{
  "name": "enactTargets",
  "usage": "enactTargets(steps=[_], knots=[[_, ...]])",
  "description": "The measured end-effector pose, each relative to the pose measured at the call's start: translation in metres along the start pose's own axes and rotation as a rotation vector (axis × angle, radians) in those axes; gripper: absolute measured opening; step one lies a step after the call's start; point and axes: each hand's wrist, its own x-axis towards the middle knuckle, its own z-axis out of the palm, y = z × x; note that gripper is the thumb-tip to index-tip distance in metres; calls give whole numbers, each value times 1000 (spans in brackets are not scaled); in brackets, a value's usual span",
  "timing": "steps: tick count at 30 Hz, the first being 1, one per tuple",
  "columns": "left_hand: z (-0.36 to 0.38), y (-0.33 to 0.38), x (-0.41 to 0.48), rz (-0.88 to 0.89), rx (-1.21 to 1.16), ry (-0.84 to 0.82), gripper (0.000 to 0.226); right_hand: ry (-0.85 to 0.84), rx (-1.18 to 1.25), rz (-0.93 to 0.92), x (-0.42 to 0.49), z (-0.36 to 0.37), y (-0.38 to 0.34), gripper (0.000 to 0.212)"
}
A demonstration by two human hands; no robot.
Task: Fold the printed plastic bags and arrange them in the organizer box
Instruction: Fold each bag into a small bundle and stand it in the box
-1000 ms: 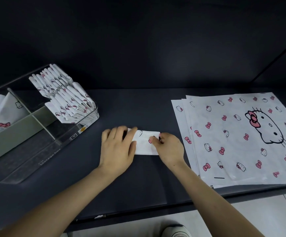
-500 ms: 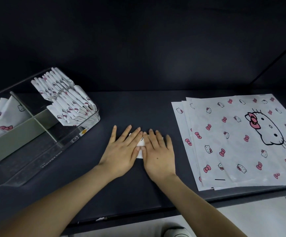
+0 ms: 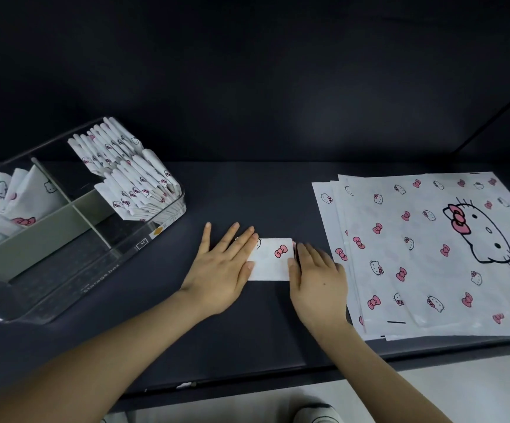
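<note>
White folded bag (image 3: pixel 273 261) lies mid tabletop (image 3: pixel 247 190), between organizer box (image 3: pixel 64 288) at left and stack of flat bags (image 3: pixel 430 254) at right | left hand (image 3: pixel 223 270): grip wide, straight fingers (image 3: pixel 231 236) pressing bag's left end | right hand (image 3: pixel 317 276): grip wide, thumb touching bag's right edge

- Looking forward and down from head height, taking in the dark table (image 3: pixel 278 193) from its near edge to the black wall (image 3: pixel 247 71) at 12 o'clock.
- Sitting close to the work, framing both forearms rising from 6 o'clock, with the left hand (image 3: pixel 223 270) and right hand (image 3: pixel 317 282) lying flat on the folded bag (image 3: pixel 273 259) just below centre.
- Catching the organizer box (image 3: pixel 64 297) at 9 o'clock, cropped by the left border, and the stack of flat bags (image 3: pixel 430 254) at 3 o'clock, cropped by the right border.
- Bending straight edges near the borders, wide-angle fashion.
- Showing pale floor (image 3: pixel 461 386) and the toe of a shoe (image 3: pixel 317 413) at 6 o'clock, below the table's near edge.
</note>
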Motion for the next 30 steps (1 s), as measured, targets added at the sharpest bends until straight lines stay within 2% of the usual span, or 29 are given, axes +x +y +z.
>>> enactTargets(steps=[1, 2, 5, 6, 8, 10, 12, 15, 17, 18, 21, 24, 27, 30], knots=[[1, 4, -1, -23, -11, 17, 53, 132, 58, 42, -3, 1, -2, 47], [1, 7, -2, -47, -27, 38, 53, 112, 141, 106, -4, -1, -6, 39], [-1, 16, -6, -103, -92, 119, 53, -162, 281, 406, 4, -2, -14, 40], [-2, 18, -6, -113, -121, 159, 53, -215, 302, 469, 10, -2, -15, 33], [-4, 19, -8, -131, -185, 231, 52, -265, 361, 537, 19, -2, -15, 9], [-4, 18, -8, -151, -260, 268, 54, -342, 442, 583, 26, -5, -13, 13], [-4, 14, -6, -188, -343, 249, 59, -360, 472, 570, 27, -7, -11, 15], [-15, 11, -2, -259, -490, 113, 70, -298, 473, 458, 23, -15, -14, 21], [-25, 7, 1, -316, -628, 22, 69, -290, 544, 405, 18, -20, -16, 22], [-30, 5, 2, -342, -719, 6, 61, -286, 620, 404, 17, -23, -16, 23], [-39, -6, 0, -417, -943, -13, 18, -260, 863, 437, 18, -31, -12, 26], [-50, -12, -5, -520, -1138, -48, 6, -309, 1054, 458, 22, -42, -12, 23], [-67, -10, -11, -590, -1438, -36, 9, -350, 1154, 449, 25, -48, -15, 20], [-86, -7, -15, -642, -1522, 140, 20, -329, 1165, 424, 29, -54, -28, 23]])
